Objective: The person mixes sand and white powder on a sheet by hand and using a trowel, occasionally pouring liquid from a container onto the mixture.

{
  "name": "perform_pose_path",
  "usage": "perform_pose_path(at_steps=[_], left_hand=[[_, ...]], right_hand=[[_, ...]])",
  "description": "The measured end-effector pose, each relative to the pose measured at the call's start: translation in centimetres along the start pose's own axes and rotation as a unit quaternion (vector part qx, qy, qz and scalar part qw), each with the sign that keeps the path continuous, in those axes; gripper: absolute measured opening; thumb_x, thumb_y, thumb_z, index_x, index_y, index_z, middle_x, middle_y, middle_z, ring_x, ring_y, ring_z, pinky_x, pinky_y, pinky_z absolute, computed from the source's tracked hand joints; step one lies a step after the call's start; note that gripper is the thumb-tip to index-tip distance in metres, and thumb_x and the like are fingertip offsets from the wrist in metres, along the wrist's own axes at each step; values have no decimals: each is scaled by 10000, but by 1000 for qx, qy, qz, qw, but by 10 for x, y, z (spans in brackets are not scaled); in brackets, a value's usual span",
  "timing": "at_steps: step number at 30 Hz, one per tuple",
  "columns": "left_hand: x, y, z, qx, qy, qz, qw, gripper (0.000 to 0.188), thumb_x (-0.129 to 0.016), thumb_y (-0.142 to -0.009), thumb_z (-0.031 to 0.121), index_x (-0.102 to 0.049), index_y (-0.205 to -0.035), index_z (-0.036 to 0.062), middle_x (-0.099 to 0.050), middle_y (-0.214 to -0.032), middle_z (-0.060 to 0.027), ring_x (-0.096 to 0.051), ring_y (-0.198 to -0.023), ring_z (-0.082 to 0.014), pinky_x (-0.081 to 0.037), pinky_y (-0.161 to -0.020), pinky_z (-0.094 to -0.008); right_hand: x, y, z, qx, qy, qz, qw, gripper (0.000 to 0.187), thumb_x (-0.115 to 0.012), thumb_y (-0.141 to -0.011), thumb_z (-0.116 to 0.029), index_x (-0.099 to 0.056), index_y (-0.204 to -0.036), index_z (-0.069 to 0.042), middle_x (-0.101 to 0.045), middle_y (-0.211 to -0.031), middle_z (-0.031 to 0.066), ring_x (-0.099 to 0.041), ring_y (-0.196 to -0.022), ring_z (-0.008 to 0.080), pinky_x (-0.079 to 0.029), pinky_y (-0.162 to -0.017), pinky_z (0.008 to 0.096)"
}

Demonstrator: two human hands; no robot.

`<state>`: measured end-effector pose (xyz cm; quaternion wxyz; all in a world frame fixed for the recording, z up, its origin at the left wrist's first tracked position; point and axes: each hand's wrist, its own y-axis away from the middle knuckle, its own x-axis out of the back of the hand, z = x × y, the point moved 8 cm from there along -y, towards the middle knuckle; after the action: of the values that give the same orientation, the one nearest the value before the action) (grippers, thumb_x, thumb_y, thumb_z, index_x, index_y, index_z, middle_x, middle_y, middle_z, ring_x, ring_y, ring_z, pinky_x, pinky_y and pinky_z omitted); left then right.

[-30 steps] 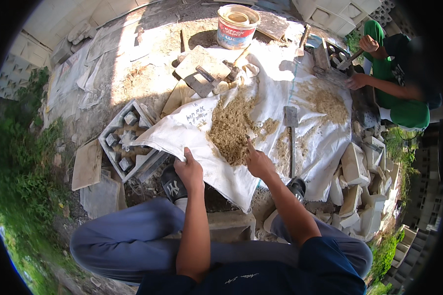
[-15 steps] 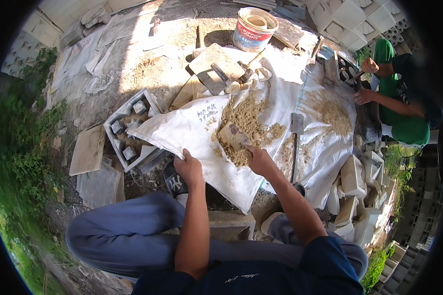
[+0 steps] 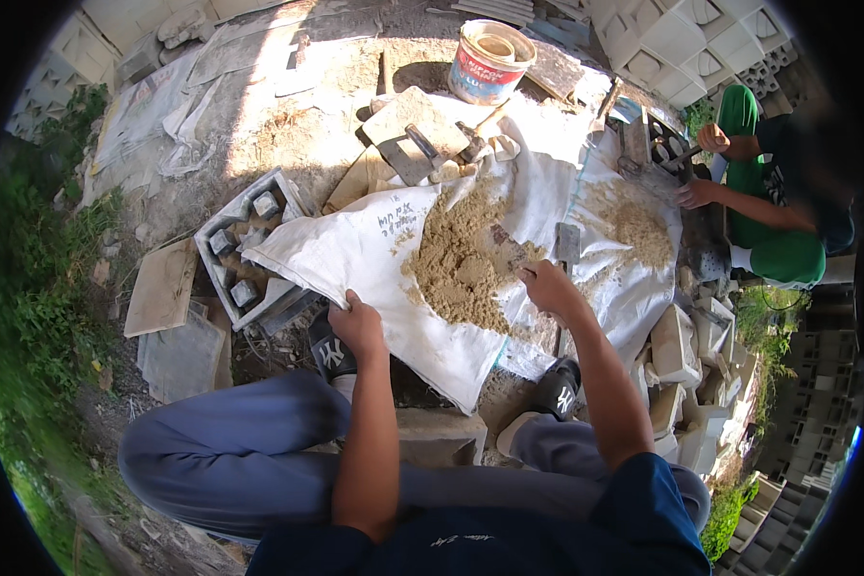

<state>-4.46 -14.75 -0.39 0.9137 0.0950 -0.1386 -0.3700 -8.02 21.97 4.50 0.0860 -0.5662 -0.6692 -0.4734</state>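
My left hand is closed on the near left edge of a white woven sack spread over the ground, pulling that edge taut. A mound of damp, sandy mix lies on the sack. In my right hand is the handle of a trowel, its mix-smeared blade resting at the right side of the mound. Just beyond that hand lies a flat-bladed metal tool, partly hidden by my right hand and forearm. To the left of the sack sits a square mould with several raised grey blocks inside.
A paint bucket stands at the back, behind boards and a plastering float. Flat slabs lie at left, and pale cast blocks are piled at right. Another person's hands work with a tool at far right.
My right hand has moved the trowel rightward and slightly away across the mix, leaving the mound more spread toward me. My left hand keeps hold of the sack's edge.
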Motion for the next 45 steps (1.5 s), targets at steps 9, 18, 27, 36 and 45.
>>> perform_pose_path(at_steps=[9,18,27,36,45], left_hand=[[-19,24,22,62,-45,-33,997,373,-543,-990,81,-501,-1259,-175,-627,-1203,-273,-642,-1062,-319,-490,-898,-382],[-10,13,14,39,-15,-31,999,391,-542,-994,86,-477,-1270,-184,-609,-1232,-277,-635,-1080,-315,-485,-915,-381],[-13,16,11,40,-25,3,999,348,-534,-1015,127,-536,-1216,-157,-655,-1134,-271,-656,-982,-350,-486,-856,-409],[-1,27,7,-42,-42,-24,998,328,-553,-1004,134,-566,-1215,-117,-671,-1156,-252,-666,-1044,-321,-492,-895,-392],[7,56,-17,-74,-199,18,977,317,-525,-1011,128,-568,-1198,-124,-670,-1129,-279,-666,-1031,-382,-496,-880,-422]], right_hand=[[-50,-14,115,-17,-55,53,997,360,-581,-986,-319,-707,-1074,6,-681,-750,250,-652,-568,318,-520,-571,454],[19,4,93,-52,-22,66,996,403,-550,-1000,-343,-673,-967,39,-569,-574,108,-549,-456,208,-452,-455,395],[-34,-5,128,-49,33,135,989,372,-553,-990,-322,-668,-1195,-34,-666,-1026,319,-628,-995,503,-514,-856,519],[-43,8,30,92,24,45,995,388,-532,-1008,-275,-599,-1295,-22,-663,-1036,305,-640,-982,468,-512,-851,486],[-89,26,33,65,120,-76,988,380,-495,-1010,-354,-630,-1296,-142,-694,-1065,249,-645,-1025,456,-505,-907,538]])
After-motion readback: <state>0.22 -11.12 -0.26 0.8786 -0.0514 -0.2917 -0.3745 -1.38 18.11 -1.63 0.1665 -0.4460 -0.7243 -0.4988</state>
